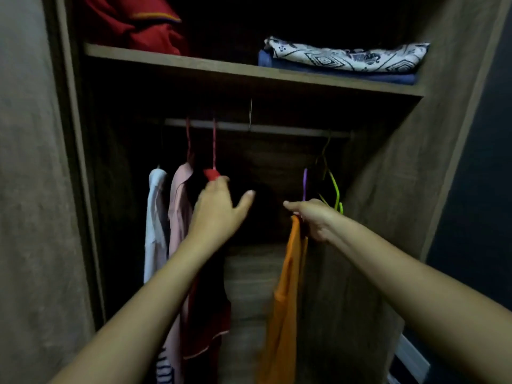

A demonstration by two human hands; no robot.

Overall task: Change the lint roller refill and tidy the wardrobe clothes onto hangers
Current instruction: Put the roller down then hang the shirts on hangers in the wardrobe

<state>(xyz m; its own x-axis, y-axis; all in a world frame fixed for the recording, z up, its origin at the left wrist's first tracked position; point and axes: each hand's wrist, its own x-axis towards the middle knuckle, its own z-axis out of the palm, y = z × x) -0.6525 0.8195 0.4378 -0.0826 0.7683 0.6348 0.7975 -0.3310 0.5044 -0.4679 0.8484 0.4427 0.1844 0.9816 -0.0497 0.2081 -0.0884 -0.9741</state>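
Left of the left hand stood a brown wood-grain wardrobe side panel (27, 189), dim in the low light. Above both hands ran a brown wooden shelf (194, 65), and on it, up and left of the left hand, lay a bundled red garment (138, 23). Below the shelf a pale metal hanging rail (277, 128) crossed the dark recess.

Just left of the left hand, a white hanging garment (155, 217) and a pale pink hanging garment (180, 212) hung side by side from the rail. The left hand (219, 214) reached forward with its thumb spread wide and its fingers extended to the shoulder of a thin red hanger (214, 151). Whether they touched it could not be told. Under that hand hung a dark garment with red trim (213, 286).

Between the hands showed the brown wood-grain back panel (249, 273).

The right hand (315, 217) had its fingers curled round the top of a long orange garment (285, 300), which dangled below it, with its forefinger stretched leftward. Just behind that hand, a purple plastic hanger (305, 184) and a yellow-green plastic hanger (333, 187) hung from the rail. Up on the shelf above the right hand, a folded white cloth with black patterns (346, 55) sat on a folded blue cloth (332, 74). Right of the right hand lay a dark room wall (476, 189).
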